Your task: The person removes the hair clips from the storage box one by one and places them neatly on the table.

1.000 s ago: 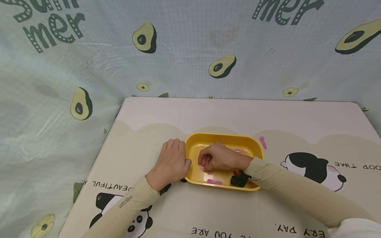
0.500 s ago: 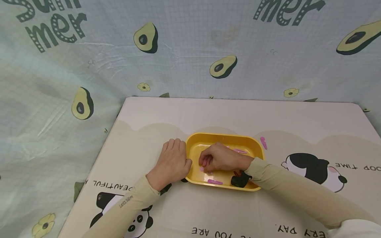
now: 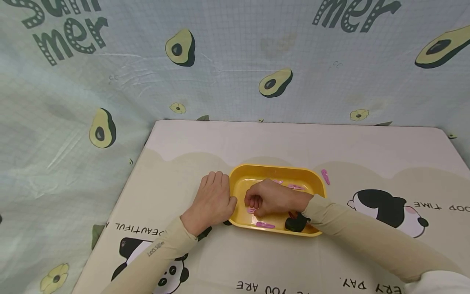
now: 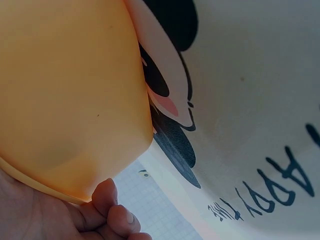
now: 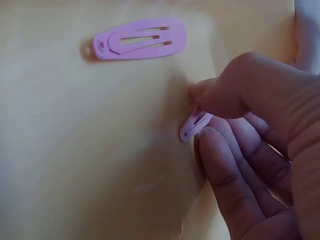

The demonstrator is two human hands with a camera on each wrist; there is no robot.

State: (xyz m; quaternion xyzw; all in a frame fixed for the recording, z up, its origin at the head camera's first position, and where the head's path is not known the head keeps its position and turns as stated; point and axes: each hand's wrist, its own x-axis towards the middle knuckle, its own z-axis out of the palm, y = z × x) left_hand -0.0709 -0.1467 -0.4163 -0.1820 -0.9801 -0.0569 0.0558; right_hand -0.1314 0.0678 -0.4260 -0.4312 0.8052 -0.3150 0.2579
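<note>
A yellow tray (image 3: 238,220) lies on the table with several pink snap hair clips inside. My left hand (image 3: 213,200) grips the tray's left end; the left wrist view shows its curled fingers (image 4: 122,217) at the rim. Over the left part of the tray, my right hand (image 3: 273,197) pinches a pink hair clip (image 5: 196,122) between thumb and index finger. The clip is tilted, its narrow end showing past the fingers and the rest hidden by them. Another clip (image 5: 142,39) lies flat close by, nearer the tray's front wall (image 3: 265,225).
Two more hair clips, one of them at the right (image 3: 296,187), lie toward the tray's back wall. One pink clip (image 3: 325,177) rests on the table outside the tray's right end. A dark device (image 3: 296,222) sits under the right wrist. Printed cloth hangs behind the table.
The right thumb and fingers have shifted slightly, showing a little more of the clips beneath and behind the hand. My left hand and the tray stay in place.
</note>
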